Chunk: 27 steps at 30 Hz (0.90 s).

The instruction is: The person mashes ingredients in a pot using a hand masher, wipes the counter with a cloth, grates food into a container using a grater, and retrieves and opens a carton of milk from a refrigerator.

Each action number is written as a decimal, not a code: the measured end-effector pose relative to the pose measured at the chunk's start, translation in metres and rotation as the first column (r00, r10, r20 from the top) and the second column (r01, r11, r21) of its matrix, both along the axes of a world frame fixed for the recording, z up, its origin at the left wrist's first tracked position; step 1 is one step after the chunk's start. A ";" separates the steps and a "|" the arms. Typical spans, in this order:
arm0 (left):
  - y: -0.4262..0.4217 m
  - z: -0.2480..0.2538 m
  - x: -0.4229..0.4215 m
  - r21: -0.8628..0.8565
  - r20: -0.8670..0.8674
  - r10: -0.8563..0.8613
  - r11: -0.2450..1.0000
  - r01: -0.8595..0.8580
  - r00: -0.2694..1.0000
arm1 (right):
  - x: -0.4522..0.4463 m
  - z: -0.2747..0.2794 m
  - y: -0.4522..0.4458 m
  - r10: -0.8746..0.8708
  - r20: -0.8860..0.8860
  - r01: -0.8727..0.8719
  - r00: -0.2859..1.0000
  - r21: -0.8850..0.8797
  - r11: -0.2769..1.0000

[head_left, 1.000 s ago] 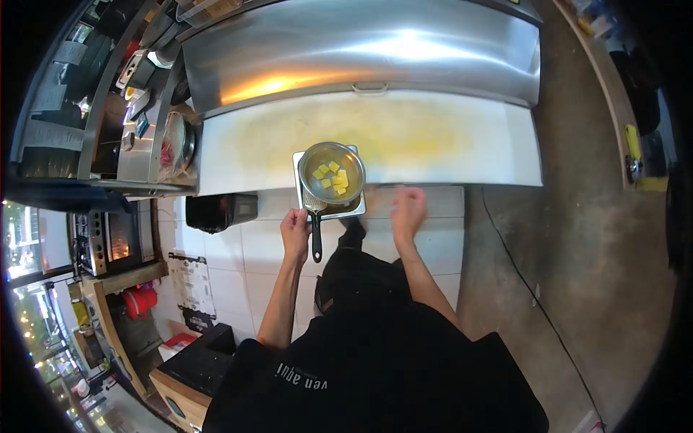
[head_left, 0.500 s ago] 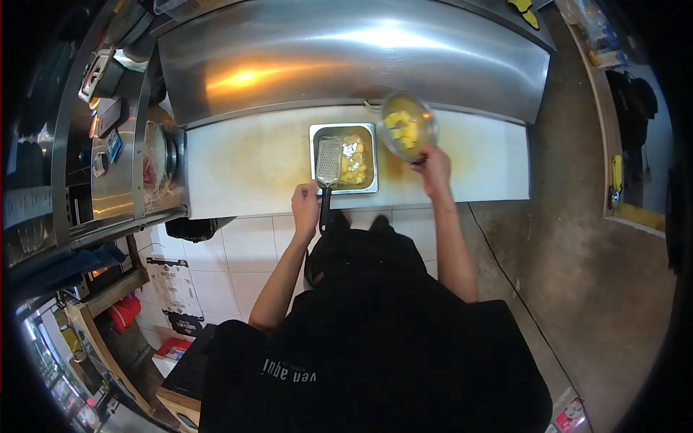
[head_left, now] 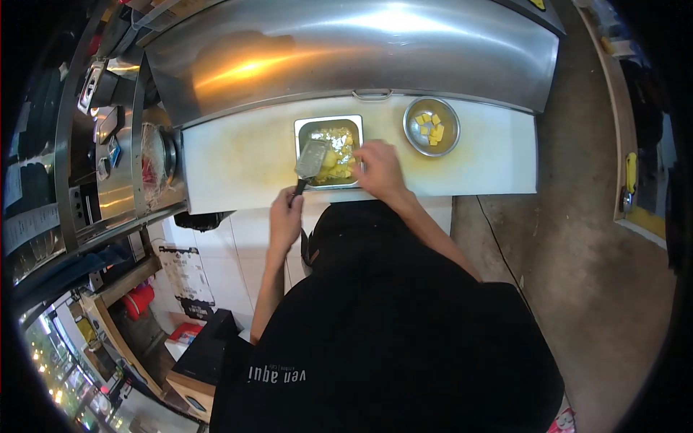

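My left hand [head_left: 286, 216] is closed around the black handle of a flat metal grater [head_left: 312, 160]. The grater's perforated blade is tilted over the left part of a square steel pan [head_left: 329, 120]. Yellow chunks and shiny liquid [head_left: 336, 137] lie in the pan. Over the pan's right rim is my right hand [head_left: 380, 170], its fingers bent toward the chunks and smeared by motion. Whether it holds anything is hidden. To its upper right, a round steel bowl [head_left: 451, 128] with several yellow cubes [head_left: 436, 133] rests on the white worktop [head_left: 238, 159].
A steel panel with a handle [head_left: 372, 94] rises behind the worktop. At the left, a shelf unit [head_left: 130, 166] carries containers and a plastic-wrapped round item [head_left: 155, 155]. A black cable [head_left: 498, 238] runs along the floor at the right.
My right hand has let go of the bowl, now standing on the worktop, and moved left to the pan. My left hand now grips the grater's handle, and the blade has tilted.
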<state>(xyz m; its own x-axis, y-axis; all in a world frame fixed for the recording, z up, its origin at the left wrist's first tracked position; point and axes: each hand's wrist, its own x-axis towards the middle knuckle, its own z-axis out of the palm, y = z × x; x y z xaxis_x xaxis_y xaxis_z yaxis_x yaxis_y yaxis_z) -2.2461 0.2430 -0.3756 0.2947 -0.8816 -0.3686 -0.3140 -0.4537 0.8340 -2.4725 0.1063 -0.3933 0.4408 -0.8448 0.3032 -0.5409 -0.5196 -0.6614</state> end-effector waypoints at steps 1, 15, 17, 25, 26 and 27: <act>-0.001 0.024 -0.001 0.043 -0.101 0.076 0.996 -0.072 0.992 | 0.015 0.005 -0.006 0.171 -0.113 -0.170 0.979 0.021 0.985; 0.038 0.088 -0.042 0.058 -0.002 0.275 0.960 -0.274 0.961 | 0.031 -0.011 -0.050 0.435 -0.017 -0.433 0.900 0.051 0.900; 0.031 0.086 -0.038 0.108 -0.132 0.328 0.943 -0.315 0.935 | 0.018 0.003 -0.057 0.209 0.198 -0.274 0.958 0.403 0.873; 0.008 0.030 -0.008 0.156 -0.289 0.169 0.979 -0.128 0.942 | 0.009 0.019 -0.063 -0.548 0.613 -0.658 0.569 0.739 0.143; 0.008 0.020 -0.006 0.144 -0.274 0.152 0.983 -0.115 0.950 | 0.015 0.020 -0.062 -0.547 0.611 -0.648 0.572 0.746 0.155; 0.004 0.021 -0.006 0.154 -0.280 0.151 0.982 -0.110 0.948 | 0.022 0.021 -0.057 -0.626 0.539 -0.656 0.563 0.753 0.059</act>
<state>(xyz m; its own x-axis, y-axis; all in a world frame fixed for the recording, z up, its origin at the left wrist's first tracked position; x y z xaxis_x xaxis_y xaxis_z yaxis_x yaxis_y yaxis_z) -2.2523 0.2475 -0.3541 0.2669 -0.7788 -0.5676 0.0011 -0.5888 0.8083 -2.4507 0.0497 -0.3726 0.6494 -0.5617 -0.5126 0.3690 0.8222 -0.4334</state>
